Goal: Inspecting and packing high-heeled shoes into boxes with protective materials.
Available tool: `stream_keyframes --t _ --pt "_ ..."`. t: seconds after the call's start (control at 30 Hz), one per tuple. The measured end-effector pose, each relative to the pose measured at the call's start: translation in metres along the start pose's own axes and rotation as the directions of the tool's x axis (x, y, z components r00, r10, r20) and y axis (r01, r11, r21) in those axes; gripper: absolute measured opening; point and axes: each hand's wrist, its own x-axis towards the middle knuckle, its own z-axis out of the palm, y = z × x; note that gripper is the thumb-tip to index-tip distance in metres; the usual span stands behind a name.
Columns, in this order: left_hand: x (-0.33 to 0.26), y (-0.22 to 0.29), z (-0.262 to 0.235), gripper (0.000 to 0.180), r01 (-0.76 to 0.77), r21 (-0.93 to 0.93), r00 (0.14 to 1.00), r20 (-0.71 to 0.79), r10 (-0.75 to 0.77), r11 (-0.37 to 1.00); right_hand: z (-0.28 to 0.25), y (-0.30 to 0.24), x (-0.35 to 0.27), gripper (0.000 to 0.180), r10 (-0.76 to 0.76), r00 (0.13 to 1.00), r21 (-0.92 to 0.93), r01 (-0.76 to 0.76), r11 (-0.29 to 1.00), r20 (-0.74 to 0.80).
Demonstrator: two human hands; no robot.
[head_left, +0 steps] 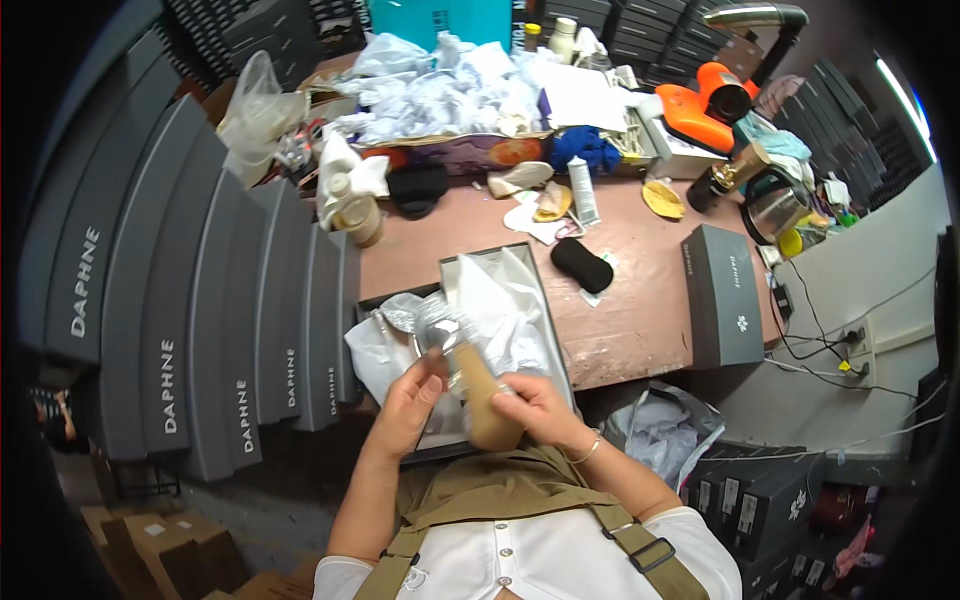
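A shoe with a tan sole [482,392] and a shiny silver, plastic-like upper is held at a slant, sole towards me. My right hand [540,408] grips its wider lower end, thumb lying on the sole. At the shoe's other edge, near the silver part, my left hand [408,405] is closed on it, its fingertips slightly blurred. Below and beyond both hands lies an open dark grey shoebox [548,318], lined with white tissue paper [490,285]. Something silvery in clear wrap [400,310] rests at its left side, partly hidden by the shoe.
Tall stacks of grey shoeboxes [215,330] line the left side. A closed shoebox [725,295] stands at the table's right. Beyond are a black oval pad [582,264], a white tube [582,190], a carton of crumpled paper [450,153] and an orange device [693,118]. A plastic bag [665,425] hangs below the table edge.
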Motion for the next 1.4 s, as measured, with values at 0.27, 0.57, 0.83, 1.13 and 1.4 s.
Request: stream_keyframes --t 0.27,0.57,0.83,1.13,1.4 --pt "0.020 0.008 0.024 0.031 0.229 -0.400 0.972 0.152 -0.182 0.888 -0.148 -0.001 0.090 0.044 -0.524 0.810 -0.894 0.000 0.449 -0.263" --pt "0.012 0.025 0.025 0.030 0.342 -0.362 0.938 0.188 -0.291 0.867 -0.121 -0.020 0.085 0.042 -0.593 0.771 -0.738 0.255 0.624 -0.235" --pt "-0.017 0.011 0.036 0.044 0.019 -0.219 0.999 0.033 -0.012 0.975 0.029 -0.054 0.016 0.049 -0.632 0.754 -0.801 0.484 0.352 0.178" --pt "-0.038 0.026 0.031 0.026 0.027 -0.210 0.997 0.075 -0.011 0.977 0.033 -0.094 -0.023 0.049 -0.768 0.639 -0.722 0.552 0.416 0.045" --pt "-0.035 0.018 0.010 0.040 0.158 -0.432 0.984 0.141 -0.107 0.888 0.019 -0.041 -0.026 0.040 -0.506 0.860 -0.549 0.455 0.701 0.067"
